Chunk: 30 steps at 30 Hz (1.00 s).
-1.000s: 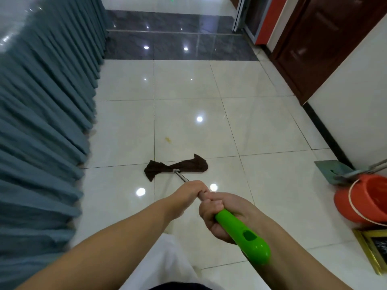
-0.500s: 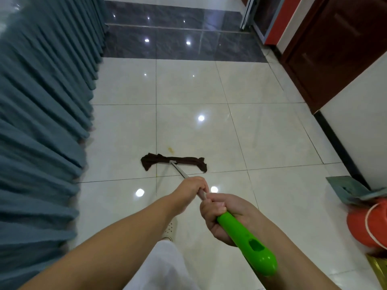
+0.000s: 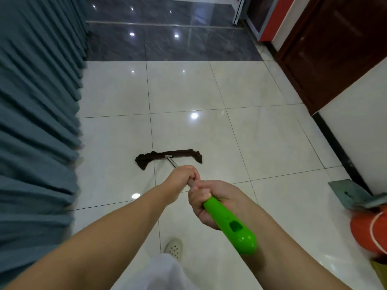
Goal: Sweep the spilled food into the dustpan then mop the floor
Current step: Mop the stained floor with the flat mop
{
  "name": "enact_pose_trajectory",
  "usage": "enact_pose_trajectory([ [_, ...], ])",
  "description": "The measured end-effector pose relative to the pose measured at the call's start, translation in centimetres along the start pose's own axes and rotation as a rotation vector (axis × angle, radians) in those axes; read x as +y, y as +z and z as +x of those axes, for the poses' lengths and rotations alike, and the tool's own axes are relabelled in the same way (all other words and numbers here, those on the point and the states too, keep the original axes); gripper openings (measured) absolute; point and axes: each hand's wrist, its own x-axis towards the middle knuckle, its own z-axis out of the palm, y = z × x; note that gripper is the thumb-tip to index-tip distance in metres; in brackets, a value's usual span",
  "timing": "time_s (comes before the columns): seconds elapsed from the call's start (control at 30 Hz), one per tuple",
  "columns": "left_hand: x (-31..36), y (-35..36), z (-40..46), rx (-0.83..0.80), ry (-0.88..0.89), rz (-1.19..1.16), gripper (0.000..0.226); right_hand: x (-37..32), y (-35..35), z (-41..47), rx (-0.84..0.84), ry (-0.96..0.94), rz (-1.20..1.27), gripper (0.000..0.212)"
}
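Observation:
A mop with a dark brown cloth head (image 3: 167, 156) lies flat on the cream floor tiles, straight ahead of me. Its thin metal shaft runs back to a bright green handle (image 3: 232, 225). My left hand (image 3: 184, 174) grips the shaft further down. My right hand (image 3: 211, 203) grips the upper end where the green handle starts. The grey dustpan (image 3: 349, 193) rests on the floor by the right wall, beside an orange bucket (image 3: 368, 231). No spilled food shows on the tiles around the mop head.
Blue-grey pleated curtains (image 3: 35, 114) hang along the whole left side. A white wall with black skirting (image 3: 339, 147) and a dark wooden door (image 3: 333, 49) line the right. Dark grey tiles (image 3: 167, 40) lie ahead. My white shoe (image 3: 173, 248) shows below the handle.
The mop head has slid forward over the small yellow spot on the tile and straightened out. Both hands moved forward with the handle, and the view shifted left, pushing dustpan and bucket toward the right edge.

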Motion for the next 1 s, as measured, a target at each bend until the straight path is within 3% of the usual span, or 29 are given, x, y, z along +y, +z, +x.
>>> enact_pose_trajectory([
  [0.43, 2.6, -2.8, 5.0, 0.062, -0.078, 0.032, 0.036, -4.0, 3.1, 4.8, 0.029, 0.01, -0.066, 0.024],
  [0.57, 2.2, -1.2, 4.5, 0.014, -0.094, 0.12, 0.028, -4.8, 1.4, 4.2, 0.057, 0.004, -0.113, 0.023],
  [0.77, 1.0, 3.2, 3.1, 0.079, -0.165, 0.114, 0.011, -5.3, -2.6, 1.9, 0.107, 0.02, -0.21, 0.026],
  [0.9, -0.2, 7.9, 3.1, 0.211, -0.405, 0.072, 0.034, -5.7, -6.2, -1.1, 0.109, 0.026, -0.259, 0.021],
  [1.0, -0.9, 11.8, 2.7, 0.286, -0.537, -0.222, 0.012, -5.9, -9.7, -3.7, 0.149, 0.051, -0.329, 0.028],
])
